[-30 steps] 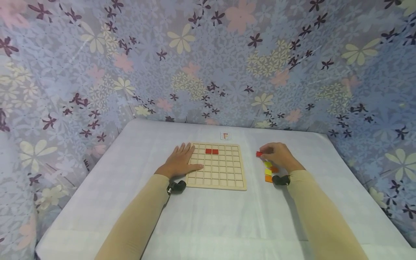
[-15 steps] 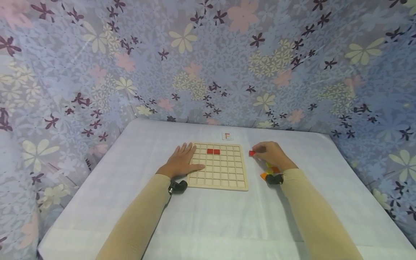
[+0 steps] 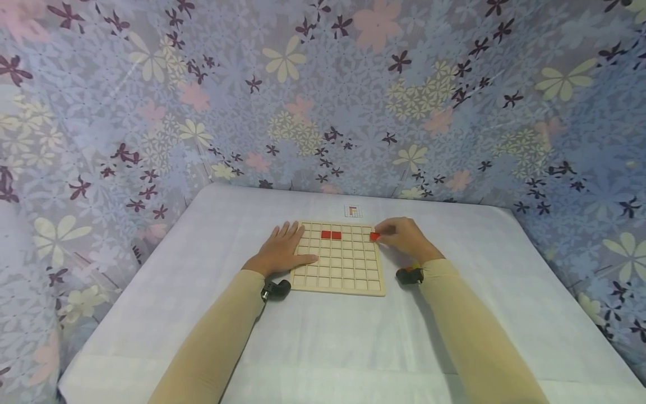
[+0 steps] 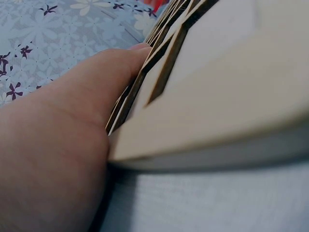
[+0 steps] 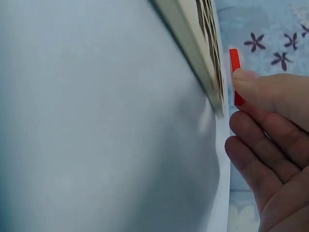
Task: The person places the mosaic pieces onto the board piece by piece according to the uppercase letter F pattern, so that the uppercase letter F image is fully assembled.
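A wooden grid board (image 3: 335, 261) lies on the table, with two red square tiles (image 3: 331, 235) side by side in its second row from the far edge. My left hand (image 3: 280, 251) rests flat on the board's left side, fingers straight; the left wrist view shows its thumb side (image 4: 72, 96) along the board's edge. Between thumb and fingers my right hand (image 3: 406, 238) pinches another red square tile (image 3: 374, 237) at the board's right edge. In the right wrist view that tile (image 5: 235, 77) appears edge-on, above the table.
Behind the board lies a small printed card (image 3: 353, 211) with a coloured grid pattern. Yellow and orange tiles (image 3: 415, 266) on the white-covered table (image 3: 323, 342) are mostly hidden under my right wrist. A floral cloth (image 3: 323, 101) hangs at the back and sides.
My right hand has moved left with the red tile, from beside the loose tiles to the board's right edge. The left hand has stayed on the board.
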`<state>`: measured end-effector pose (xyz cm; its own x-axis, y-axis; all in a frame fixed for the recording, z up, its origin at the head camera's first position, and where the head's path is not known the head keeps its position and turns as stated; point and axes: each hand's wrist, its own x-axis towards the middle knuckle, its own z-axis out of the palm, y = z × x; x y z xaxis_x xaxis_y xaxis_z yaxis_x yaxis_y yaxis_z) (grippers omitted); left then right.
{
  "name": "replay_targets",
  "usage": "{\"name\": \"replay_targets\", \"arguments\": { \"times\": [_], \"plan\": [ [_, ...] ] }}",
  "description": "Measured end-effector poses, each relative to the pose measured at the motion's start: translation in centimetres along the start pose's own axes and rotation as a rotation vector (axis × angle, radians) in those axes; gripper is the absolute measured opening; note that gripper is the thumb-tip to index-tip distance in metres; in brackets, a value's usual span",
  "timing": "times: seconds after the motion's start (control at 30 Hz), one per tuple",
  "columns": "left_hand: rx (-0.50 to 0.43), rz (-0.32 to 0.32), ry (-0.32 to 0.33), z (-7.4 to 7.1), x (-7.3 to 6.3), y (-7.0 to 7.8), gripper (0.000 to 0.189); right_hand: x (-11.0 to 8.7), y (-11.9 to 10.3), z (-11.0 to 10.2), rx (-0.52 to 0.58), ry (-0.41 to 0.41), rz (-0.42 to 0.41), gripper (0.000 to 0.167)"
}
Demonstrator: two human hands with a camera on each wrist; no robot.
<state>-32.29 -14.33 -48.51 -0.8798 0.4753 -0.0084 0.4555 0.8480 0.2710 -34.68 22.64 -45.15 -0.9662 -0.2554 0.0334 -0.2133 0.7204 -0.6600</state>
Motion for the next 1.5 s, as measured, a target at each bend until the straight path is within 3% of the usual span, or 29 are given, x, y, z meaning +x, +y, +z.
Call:
{"name": "replay_targets", "arguments": {
  "times": [0.63, 1.5],
  "plan": [
    [-0.018, 0.002, -0.010, -0.2, -0.2, 0.2, 0.108, 2.2, -3.7, 2.9, 0.024, -0.058, -0.137, 0.027],
    [-0.013, -0.025, -0.017, -0.3, -0.1, 0.1, 0.112, 2.7, -5.2, 4.6, -0.034, -0.051, -0.078, 0.030]
  ]
}}
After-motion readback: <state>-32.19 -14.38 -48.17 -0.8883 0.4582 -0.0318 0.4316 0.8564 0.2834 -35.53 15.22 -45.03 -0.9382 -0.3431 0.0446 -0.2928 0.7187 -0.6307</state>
